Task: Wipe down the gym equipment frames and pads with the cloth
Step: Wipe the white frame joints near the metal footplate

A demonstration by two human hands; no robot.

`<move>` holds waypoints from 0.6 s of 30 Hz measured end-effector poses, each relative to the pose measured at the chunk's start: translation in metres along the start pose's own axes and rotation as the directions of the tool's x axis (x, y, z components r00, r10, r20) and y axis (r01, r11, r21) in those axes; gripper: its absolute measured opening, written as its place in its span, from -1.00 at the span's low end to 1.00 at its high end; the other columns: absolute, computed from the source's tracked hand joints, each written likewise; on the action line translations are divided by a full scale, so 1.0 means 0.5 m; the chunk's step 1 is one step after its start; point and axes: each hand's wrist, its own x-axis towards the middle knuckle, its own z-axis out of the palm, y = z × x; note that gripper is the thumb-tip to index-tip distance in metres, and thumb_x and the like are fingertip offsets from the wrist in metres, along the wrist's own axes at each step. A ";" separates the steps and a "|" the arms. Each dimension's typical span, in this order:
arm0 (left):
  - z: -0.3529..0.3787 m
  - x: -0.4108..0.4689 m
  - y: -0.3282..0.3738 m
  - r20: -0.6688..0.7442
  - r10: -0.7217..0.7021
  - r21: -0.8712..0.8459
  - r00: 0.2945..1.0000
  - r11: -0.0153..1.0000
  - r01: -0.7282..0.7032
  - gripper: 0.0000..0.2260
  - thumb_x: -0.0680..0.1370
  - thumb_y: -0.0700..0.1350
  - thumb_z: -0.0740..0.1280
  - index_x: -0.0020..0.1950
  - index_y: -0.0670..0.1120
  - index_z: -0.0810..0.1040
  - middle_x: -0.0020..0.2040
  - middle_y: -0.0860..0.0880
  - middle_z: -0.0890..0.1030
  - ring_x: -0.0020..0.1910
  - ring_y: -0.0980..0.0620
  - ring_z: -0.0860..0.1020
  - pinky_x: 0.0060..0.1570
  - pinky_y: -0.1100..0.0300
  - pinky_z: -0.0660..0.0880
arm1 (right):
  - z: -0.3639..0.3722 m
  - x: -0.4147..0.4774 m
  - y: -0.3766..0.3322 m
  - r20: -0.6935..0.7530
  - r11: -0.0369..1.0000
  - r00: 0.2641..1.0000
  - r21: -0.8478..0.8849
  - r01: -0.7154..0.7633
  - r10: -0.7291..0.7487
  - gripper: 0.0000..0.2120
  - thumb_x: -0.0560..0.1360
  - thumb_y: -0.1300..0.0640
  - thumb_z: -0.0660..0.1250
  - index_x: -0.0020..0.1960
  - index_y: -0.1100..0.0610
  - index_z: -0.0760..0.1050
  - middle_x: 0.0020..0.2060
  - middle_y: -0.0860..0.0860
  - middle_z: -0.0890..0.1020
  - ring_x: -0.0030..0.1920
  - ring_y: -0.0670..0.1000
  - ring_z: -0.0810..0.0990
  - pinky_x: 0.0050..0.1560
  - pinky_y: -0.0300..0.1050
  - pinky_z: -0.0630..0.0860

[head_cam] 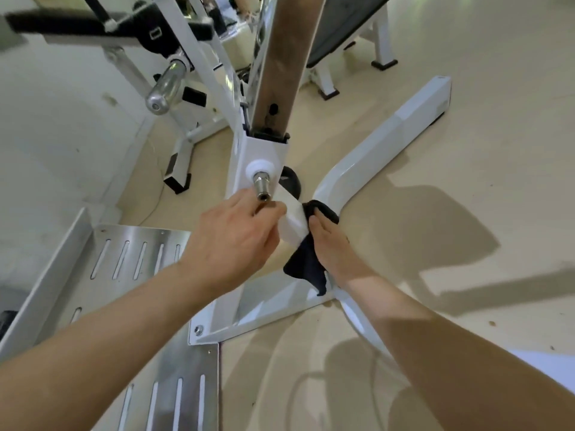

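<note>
A white steel machine frame [367, 163] stands in the middle of the head view, with a brown upright post [280, 63] rising from its white socket. A chrome pin knob [260, 185] sticks out of that socket. My left hand [236, 234] grips the white frame just below the knob, its fingers curled round the frame's edge. A black cloth [306, 262] lies against the right side of the same frame member. My right hand [333, 247] presses the cloth onto the frame, and part of the cloth hangs down below the hand.
A slotted metal foot plate [124, 259] lies on the floor at the lower left. Another white machine with a chrome roller [165, 88] and black pads stands at the back left. A padded bench [345, 29] stands at the back right. Beige floor [482, 135] spreads to the right.
</note>
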 end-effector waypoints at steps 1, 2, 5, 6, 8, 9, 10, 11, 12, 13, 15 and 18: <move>-0.001 0.002 0.004 -0.012 -0.026 -0.051 1.000 0.998 0.025 -0.78 0.55 -0.07 0.18 0.00 -0.08 0.60 -0.21 -0.06 0.52 -0.33 -0.06 0.44 -0.48 0.08 0.44 | 0.003 -0.011 -0.019 0.017 0.996 0.999 0.076 0.040 -0.041 -0.62 0.67 0.07 0.03 0.45 0.13 0.30 0.25 0.05 0.51 0.33 0.06 0.44 0.32 -0.14 0.35; -0.004 0.003 0.008 -0.022 -0.042 -0.107 0.999 0.993 0.039 -0.74 0.56 -0.02 0.15 0.02 -0.07 0.60 -0.21 -0.04 0.52 -0.34 -0.06 0.46 -0.47 0.09 0.45 | 0.014 -0.023 -0.045 0.030 0.983 0.996 0.165 0.076 -0.082 -0.64 0.67 0.10 0.05 0.42 0.13 0.37 0.21 0.05 0.56 0.26 0.02 0.51 0.27 -0.17 0.43; -0.015 -0.006 0.013 -0.089 -0.059 -0.263 0.994 0.964 0.034 -0.70 0.53 -0.01 0.15 0.06 -0.05 0.62 -0.17 0.00 0.55 -0.34 -0.04 0.52 -0.41 0.12 0.48 | 0.048 -0.062 -0.117 0.050 0.870 0.995 0.490 0.056 -0.092 -0.70 0.65 0.19 0.09 0.23 0.14 0.56 0.02 0.06 0.68 0.06 -0.01 0.65 0.10 -0.15 0.56; -0.020 -0.014 0.011 -0.116 -0.091 -0.331 0.989 0.943 0.048 -0.71 0.53 -0.01 0.16 0.06 -0.05 0.63 -0.15 0.03 0.57 -0.32 -0.01 0.54 -0.37 0.12 0.50 | 0.046 -0.066 -0.127 0.012 0.826 0.997 0.560 0.054 -0.073 -0.71 0.63 0.25 0.11 0.17 0.14 0.59 -0.01 0.07 0.69 0.03 0.04 0.66 0.09 -0.10 0.57; -0.024 -0.035 0.008 -0.147 -0.161 -0.453 0.976 0.888 0.078 -0.73 0.53 -0.01 0.18 0.05 -0.04 0.64 -0.12 0.08 0.60 -0.24 0.10 0.56 -0.24 0.12 0.53 | 0.028 -0.091 -0.157 -0.024 0.691 0.999 0.722 0.045 -0.040 -0.72 0.60 0.34 0.13 0.04 0.19 0.62 -0.13 0.12 0.69 -0.12 0.08 0.68 -0.10 -0.11 0.61; -0.025 -0.047 0.009 -0.142 -0.189 -0.521 0.972 0.849 0.089 -0.75 0.53 -0.01 0.20 0.05 -0.02 0.63 -0.11 0.12 0.60 -0.20 0.16 0.56 -0.19 0.16 0.52 | 0.019 -0.107 -0.173 -0.037 0.617 0.999 0.785 0.051 -0.035 -0.72 0.59 0.35 0.14 -0.03 0.21 0.62 -0.20 0.12 0.68 -0.21 0.07 0.67 -0.19 -0.13 0.60; -0.025 -0.055 0.013 -0.119 -0.228 -0.614 0.966 0.782 0.109 -0.78 0.52 -0.02 0.22 0.05 -0.01 0.62 -0.10 0.15 0.61 -0.16 0.17 0.57 -0.15 0.20 0.52 | 0.013 -0.120 -0.185 -0.112 0.636 0.991 0.761 0.131 -0.070 -0.73 0.59 0.35 0.16 -0.11 0.21 0.61 -0.26 0.10 0.65 -0.26 0.04 0.63 -0.23 -0.14 0.57; -0.030 -0.059 0.018 -0.083 -0.279 -0.718 0.957 0.682 0.137 -0.81 0.52 -0.04 0.25 0.05 0.01 0.61 -0.10 0.16 0.62 -0.12 0.16 0.59 -0.12 0.22 0.53 | 0.012 -0.135 -0.195 -0.221 0.730 0.964 0.633 0.259 -0.150 -0.76 0.58 0.33 0.18 -0.17 0.20 0.57 -0.31 0.07 0.59 -0.29 0.01 0.57 -0.23 -0.12 0.52; -0.037 -0.060 0.023 -0.055 -0.327 -0.800 0.943 0.579 0.154 -0.83 0.51 -0.07 0.28 0.04 0.03 0.61 -0.11 0.16 0.63 -0.09 0.14 0.60 -0.11 0.25 0.54 | 0.016 -0.143 -0.206 -0.327 0.823 0.897 0.389 0.414 -0.297 -0.80 0.57 0.31 0.19 -0.19 0.20 0.51 -0.32 0.03 0.54 -0.29 0.00 0.51 -0.21 -0.10 0.45; -0.046 -0.058 0.027 -0.048 -0.358 -0.850 0.933 0.506 0.150 -0.85 0.51 -0.11 0.30 0.02 0.04 0.61 -0.12 0.16 0.64 -0.08 0.13 0.61 -0.11 0.27 0.54 | 0.023 -0.149 -0.214 -0.359 0.828 0.789 0.071 0.557 -0.499 -0.83 0.57 0.29 0.18 -0.15 0.17 0.49 -0.27 -0.04 0.53 -0.24 -0.01 0.50 -0.16 -0.10 0.44; -0.061 -0.054 0.028 -0.079 -0.377 -0.876 0.923 0.468 0.116 -0.86 0.53 -0.19 0.33 -0.04 0.04 0.60 -0.15 0.16 0.64 -0.12 0.12 0.61 -0.15 0.30 0.53 | 0.038 -0.130 -0.214 -0.171 0.578 0.579 -0.491 0.651 -0.797 -0.73 0.56 0.27 0.11 0.16 0.18 0.52 0.11 -0.06 0.57 0.16 0.03 0.53 0.18 -0.09 0.44; -0.055 -0.048 -0.003 -0.068 -0.498 -0.888 0.864 0.426 0.175 -0.79 0.55 -0.26 0.28 -0.11 0.04 0.61 -0.20 0.16 0.63 -0.17 0.14 0.58 -0.16 0.21 0.53 | 0.040 -0.075 -0.230 0.191 0.122 0.549 -0.867 0.483 -0.814 -0.56 0.51 0.18 0.07 0.32 0.22 0.47 0.25 0.16 0.54 0.29 0.19 0.47 0.32 0.08 0.34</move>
